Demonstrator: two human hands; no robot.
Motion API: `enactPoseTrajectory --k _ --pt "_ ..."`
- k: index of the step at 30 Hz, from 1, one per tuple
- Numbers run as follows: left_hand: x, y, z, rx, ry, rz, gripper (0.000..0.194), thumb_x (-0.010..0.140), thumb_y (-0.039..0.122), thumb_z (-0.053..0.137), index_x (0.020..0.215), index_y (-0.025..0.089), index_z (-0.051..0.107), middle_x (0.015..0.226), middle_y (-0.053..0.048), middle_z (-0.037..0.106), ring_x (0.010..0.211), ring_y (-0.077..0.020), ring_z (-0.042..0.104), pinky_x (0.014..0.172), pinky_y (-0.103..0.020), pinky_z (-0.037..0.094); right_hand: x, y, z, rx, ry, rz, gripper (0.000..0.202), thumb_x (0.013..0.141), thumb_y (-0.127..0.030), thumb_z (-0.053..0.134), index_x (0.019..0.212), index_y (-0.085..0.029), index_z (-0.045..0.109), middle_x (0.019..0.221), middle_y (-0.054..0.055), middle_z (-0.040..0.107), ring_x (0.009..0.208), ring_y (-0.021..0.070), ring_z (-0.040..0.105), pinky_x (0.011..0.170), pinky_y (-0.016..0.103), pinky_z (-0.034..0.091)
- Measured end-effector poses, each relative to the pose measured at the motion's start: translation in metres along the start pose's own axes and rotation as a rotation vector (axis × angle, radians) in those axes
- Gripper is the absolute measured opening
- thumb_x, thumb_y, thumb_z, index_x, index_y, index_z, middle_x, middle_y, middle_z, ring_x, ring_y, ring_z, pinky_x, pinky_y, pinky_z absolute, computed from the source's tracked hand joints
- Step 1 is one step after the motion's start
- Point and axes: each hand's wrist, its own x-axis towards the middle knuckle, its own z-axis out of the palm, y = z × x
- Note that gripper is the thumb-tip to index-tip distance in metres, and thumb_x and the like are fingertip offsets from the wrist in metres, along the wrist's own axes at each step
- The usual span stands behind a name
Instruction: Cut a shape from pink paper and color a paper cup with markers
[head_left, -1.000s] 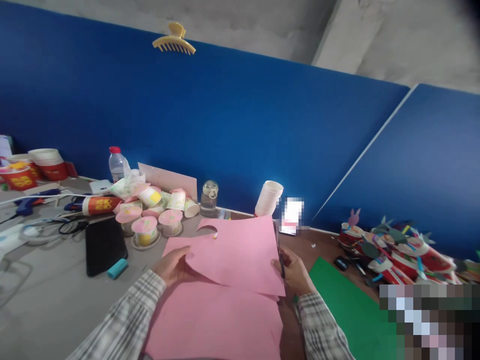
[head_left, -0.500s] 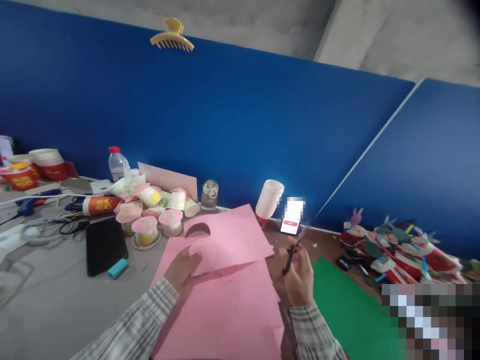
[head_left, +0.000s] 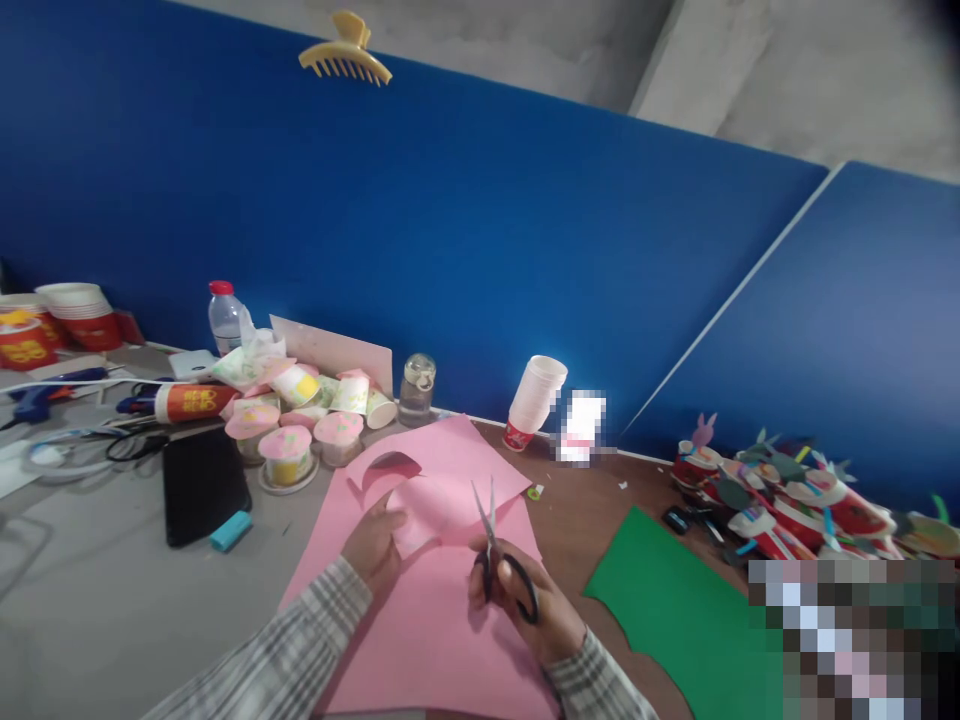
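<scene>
A pink paper sheet (head_left: 480,455) with a round hole cut near its left side is pinched at its lower left by my left hand (head_left: 375,545). My right hand (head_left: 529,600) grips a pair of scissors (head_left: 489,525) by the black handles. Its blades are parted and point up and away from me, over the pink paper. Larger pink paper (head_left: 442,640) lies flat on the table beneath both hands.
Green paper (head_left: 675,610) lies at the right. Behind stand stacked paper cups (head_left: 536,400), a lit phone (head_left: 581,430) and a glass jar (head_left: 417,390). Decorated cups (head_left: 289,455) and a black phone-like slab (head_left: 204,490) sit left; a crafted pile (head_left: 810,500) sits right.
My right hand has swung left with the scissors, from beside the paper to over it, and the blades now show parted. The held sheet has tilted and bent in my left hand.
</scene>
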Motion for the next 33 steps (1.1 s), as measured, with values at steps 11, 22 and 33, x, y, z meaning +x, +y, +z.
enactPoseTrajectory --k 11,22,33 --pt "-0.007 0.01 0.01 -0.089 -0.078 0.018 0.049 0.047 0.005 0.066 0.094 0.018 0.063 0.07 -0.005 0.074 0.074 -0.0274 0.066 0.072 -0.044 0.054 0.008 0.007 -0.006 -0.014 -0.145 0.019 0.044 0.065 -0.042 0.069 0.102 -0.02 0.061 0.072 0.005 0.067 0.06 0.0194 0.061 0.058 0.031 0.049" --pt "-0.007 0.02 0.009 -0.118 -0.073 0.057 0.046 0.05 0.005 0.065 0.096 0.016 0.062 0.079 -0.007 0.075 0.089 -0.0307 0.064 0.084 -0.047 0.049 -0.003 0.003 -0.001 -0.142 -0.227 0.021 0.045 0.068 -0.043 0.066 0.107 -0.023 0.057 0.073 0.004 0.068 0.062 0.018 0.062 0.065 0.03 0.046" --pt "-0.006 0.026 0.003 -0.237 -0.105 0.049 0.041 0.054 0.004 0.063 0.094 0.015 0.061 0.076 -0.007 0.075 0.09 -0.029 0.064 0.088 -0.047 0.048 -0.01 -0.012 0.004 -0.36 -0.153 0.263 0.037 0.062 -0.03 0.069 0.097 -0.02 0.06 0.055 -0.003 0.062 0.049 0.012 0.055 0.052 0.022 0.042"
